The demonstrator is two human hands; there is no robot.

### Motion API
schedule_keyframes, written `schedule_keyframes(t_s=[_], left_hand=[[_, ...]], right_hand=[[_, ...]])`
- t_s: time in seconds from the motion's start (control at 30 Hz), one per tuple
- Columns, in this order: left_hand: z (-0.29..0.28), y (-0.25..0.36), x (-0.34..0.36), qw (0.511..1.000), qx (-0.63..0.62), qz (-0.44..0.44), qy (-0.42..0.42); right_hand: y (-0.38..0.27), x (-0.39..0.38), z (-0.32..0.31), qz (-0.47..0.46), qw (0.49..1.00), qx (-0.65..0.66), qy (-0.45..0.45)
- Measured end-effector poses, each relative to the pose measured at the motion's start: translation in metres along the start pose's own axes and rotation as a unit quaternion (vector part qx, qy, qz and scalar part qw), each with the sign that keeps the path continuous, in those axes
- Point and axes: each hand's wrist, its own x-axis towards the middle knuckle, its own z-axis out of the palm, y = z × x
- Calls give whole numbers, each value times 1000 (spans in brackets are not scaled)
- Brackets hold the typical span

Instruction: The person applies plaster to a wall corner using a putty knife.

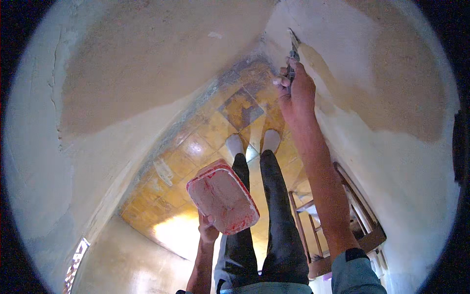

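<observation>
Putty knife (293, 55) in the head view: fingers of the right hand (300, 85) clamp its handle, blade seemingly against the right wall (333, 27), near the corner (269, 27). The left hand (208, 228) grips, fingers closed, a red-rimmed plastic tub (209, 169) smeared with pinkish paste (220, 192). Work looks partial: matte brown patches (132, 73) adjoin smooth, pale areas (391, 164).

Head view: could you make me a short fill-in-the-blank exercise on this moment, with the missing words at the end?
1. The left hand holds a rounded-rectangular, paste-smeared tub whose own colour is ____.
2. From the right hand, a slim, metal-bladed scraper points toward the picture's ____ edge.
3. The square-tiled floor is mostly ____.
4. A brown, barred frame stands in the picture's lower-____ part.

Missing words: red; top; yellow; right.
</observation>
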Motion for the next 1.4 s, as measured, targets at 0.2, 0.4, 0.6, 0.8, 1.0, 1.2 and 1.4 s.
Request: schedule_keyframes(t_s=[0.2,0.4,0.6,0.8,1.0,1.2,1.4], left_hand=[[-4,-4,-3,999,-28,-15,17],[3,4,-2,1000,-17,-7,-9],[-1,2,-1,1000,-11,1,-8],[-3,0,0,1000,-7,-8,2],[17,6,1,1000,2,2,-10],[21,11,1,1000,18,3,2],[16,5,4,1000,12,14,-4]], right_hand=[[-5,-35,5,-24,996,86,-8],[-5,-65,2,-59,997,45,12],[6,-38,0,43,999,22,0],[-7,-14,10,-9,997,72,-23],[-14,-44,12,-34,997,61,-10],[-1,-66,-11,-123,991,-56,-20],[11,-19,-42,25,997,-74,10]])
